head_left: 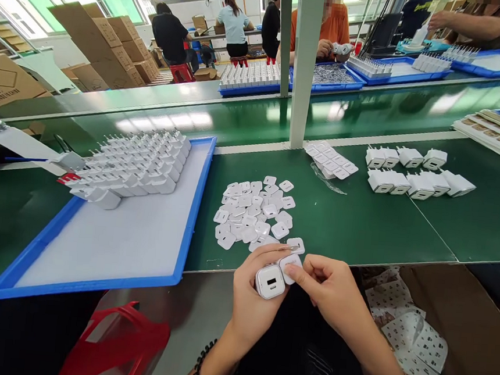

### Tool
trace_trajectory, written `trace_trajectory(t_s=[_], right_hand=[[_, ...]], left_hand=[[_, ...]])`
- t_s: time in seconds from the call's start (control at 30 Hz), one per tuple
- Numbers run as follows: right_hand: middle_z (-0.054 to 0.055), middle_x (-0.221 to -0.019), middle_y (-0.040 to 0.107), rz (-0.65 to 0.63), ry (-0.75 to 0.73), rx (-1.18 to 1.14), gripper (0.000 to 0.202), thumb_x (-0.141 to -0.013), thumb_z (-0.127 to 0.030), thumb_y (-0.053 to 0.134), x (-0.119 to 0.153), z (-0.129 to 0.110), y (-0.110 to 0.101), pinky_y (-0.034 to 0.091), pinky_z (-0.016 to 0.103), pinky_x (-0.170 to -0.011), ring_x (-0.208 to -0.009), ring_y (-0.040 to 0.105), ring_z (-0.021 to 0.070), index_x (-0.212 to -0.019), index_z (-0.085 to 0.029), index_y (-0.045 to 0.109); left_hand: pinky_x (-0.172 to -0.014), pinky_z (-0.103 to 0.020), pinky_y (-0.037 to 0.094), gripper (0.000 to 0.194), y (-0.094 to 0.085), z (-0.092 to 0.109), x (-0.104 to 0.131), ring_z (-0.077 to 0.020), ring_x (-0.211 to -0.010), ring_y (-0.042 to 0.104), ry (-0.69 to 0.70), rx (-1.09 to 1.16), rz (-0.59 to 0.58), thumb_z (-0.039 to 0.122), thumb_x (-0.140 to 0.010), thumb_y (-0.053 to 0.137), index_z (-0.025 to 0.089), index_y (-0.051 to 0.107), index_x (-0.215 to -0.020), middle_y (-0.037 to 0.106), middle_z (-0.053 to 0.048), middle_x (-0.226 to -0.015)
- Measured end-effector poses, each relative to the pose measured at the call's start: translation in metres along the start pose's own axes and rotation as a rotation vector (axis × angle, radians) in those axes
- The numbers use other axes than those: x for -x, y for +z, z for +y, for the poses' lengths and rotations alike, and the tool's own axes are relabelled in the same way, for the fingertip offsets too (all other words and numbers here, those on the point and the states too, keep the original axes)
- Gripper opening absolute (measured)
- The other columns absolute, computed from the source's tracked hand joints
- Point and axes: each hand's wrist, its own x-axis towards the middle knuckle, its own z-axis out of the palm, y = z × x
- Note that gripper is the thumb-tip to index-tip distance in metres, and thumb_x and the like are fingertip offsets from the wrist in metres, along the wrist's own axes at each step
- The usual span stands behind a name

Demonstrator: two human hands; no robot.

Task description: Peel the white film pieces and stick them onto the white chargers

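My left hand point(252, 293) is wrapped round a white wall charger point(270, 281), whose end with the port slots faces me. Beside it is a second white charger point(291, 268), touching the first, with my left fingers behind it. My right hand point(331, 285) has its thumb pressed on this second charger's face, the other fingers curled in. Just beyond my hands lies a loose pile of white square face plates point(248, 210) with small slots. One face plate point(296, 245) rests close to my left fingertips.
A blue-rimmed tray point(152, 249) at left bears rows of chargers point(138, 163), pins up. Several chargers point(421, 182) lie at right, near a stack of plate sheets point(331, 159). A white post point(306, 70) rises ahead. Co-workers sit beyond; a red stool point(118, 339) is below left.
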Motion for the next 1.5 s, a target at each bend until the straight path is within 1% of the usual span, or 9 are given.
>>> trace_trajectory(t_s=[0.2, 0.3, 0.37, 0.5, 0.63, 0.8, 0.97, 1.2, 1.5], right_hand=[[-0.005, -0.047, 0.041, -0.002, -0.144, -0.239, 0.047, -0.095, -0.052, 0.045, -0.006, 0.001, -0.003, 0.029, 0.024, -0.047, -0.046, 0.036, 0.0095, -0.061, -0.019, 0.047], [-0.008, -0.049, 0.045, -0.025, -0.177, -0.348, 0.031, -0.094, -0.050, 0.051, -0.005, -0.008, -0.013, 0.029, 0.022, -0.046, -0.045, 0.036, 0.0093, -0.093, -0.020, 0.057], [-0.007, -0.052, 0.049, -0.093, -0.130, -0.418, 0.035, -0.092, -0.051, 0.053, -0.006, -0.014, -0.020, 0.029, 0.021, -0.044, -0.044, 0.038, 0.0091, -0.106, -0.020, 0.058], [-0.004, -0.061, 0.054, -0.248, -0.019, -0.480, 0.026, -0.079, -0.041, 0.073, -0.014, -0.019, -0.031, 0.036, 0.020, -0.049, -0.053, 0.045, 0.0084, -0.085, -0.017, 0.066], [-0.002, -0.069, 0.059, -0.351, 0.054, -0.511, 0.028, -0.072, -0.031, 0.080, -0.019, -0.016, -0.036, 0.041, 0.021, -0.055, -0.061, 0.049, 0.0096, -0.094, -0.018, 0.068], [-0.002, -0.061, 0.060, -0.316, 0.091, -0.520, 0.026, -0.065, -0.031, 0.085, -0.016, -0.012, -0.036, 0.042, 0.022, -0.053, -0.055, 0.050, 0.0096, -0.075, -0.015, 0.066], [0.001, -0.055, 0.063, -0.256, 0.108, -0.676, 0.026, -0.072, -0.034, 0.079, 0.005, -0.008, -0.021, 0.040, 0.021, -0.046, -0.046, 0.052, 0.0095, -0.066, -0.014, 0.065], [0.000, -0.053, 0.059, -0.217, 0.232, -0.999, 0.032, -0.073, -0.033, 0.078, 0.028, -0.003, 0.016, 0.030, 0.018, -0.041, -0.039, 0.044, 0.0055, -0.058, -0.014, 0.057], [-0.002, -0.050, 0.054, -0.239, 0.202, -0.994, 0.033, -0.073, -0.033, 0.079, 0.028, -0.005, 0.017, 0.021, 0.021, -0.042, -0.038, 0.035, 0.0037, -0.058, -0.014, 0.057]], left_hand=[[-0.083, -0.027, 0.056, 0.033, -0.006, 0.016, -0.007, -0.0172, -0.092, 0.068, -0.008, 0.057, -0.131, 0.008, -0.069, 0.077, 0.023, 0.072, -0.099, 0.071, -0.004, -0.104], [-0.086, -0.030, 0.056, 0.030, -0.011, 0.020, -0.011, -0.0198, -0.097, 0.068, 0.044, 0.025, -0.172, 0.007, -0.071, 0.074, 0.021, 0.072, -0.098, 0.072, -0.005, -0.104], [-0.084, -0.030, 0.057, 0.031, -0.015, 0.018, -0.014, -0.0201, -0.097, 0.068, 0.142, -0.016, -0.225, 0.006, -0.073, 0.071, 0.021, 0.070, -0.100, 0.072, -0.006, -0.104], [-0.087, -0.035, 0.057, 0.037, -0.023, 0.010, -0.016, -0.0211, -0.101, 0.068, 0.469, -0.234, -0.280, 0.004, -0.081, 0.063, 0.019, 0.064, -0.115, 0.070, -0.011, -0.114], [-0.094, -0.041, 0.055, 0.033, -0.029, 0.007, -0.017, -0.0229, -0.106, 0.067, 0.619, -0.394, -0.311, 0.006, -0.086, 0.058, 0.017, 0.062, -0.116, 0.070, -0.013, -0.116], [-0.090, -0.038, 0.058, 0.031, -0.025, 0.006, -0.013, -0.0244, -0.108, 0.066, 0.547, -0.446, -0.262, 0.009, -0.085, 0.060, 0.017, 0.063, -0.114, 0.064, -0.016, -0.126], [-0.089, -0.036, 0.059, 0.031, -0.014, 0.002, -0.010, -0.0241, -0.109, 0.066, 0.388, -0.385, -0.135, 0.006, -0.082, 0.061, 0.017, 0.065, -0.111, 0.062, -0.016, -0.127], [-0.084, -0.033, 0.059, 0.030, -0.006, 0.001, -0.008, -0.0219, -0.103, 0.067, 0.371, -0.352, -0.086, 0.011, -0.083, 0.065, 0.021, 0.065, -0.111, 0.066, -0.011, -0.120], [-0.081, -0.032, 0.059, 0.032, -0.008, 0.005, -0.006, -0.0215, -0.101, 0.067, 0.383, -0.341, -0.055, 0.011, -0.082, 0.066, 0.021, 0.064, -0.112, 0.067, -0.011, -0.119]])
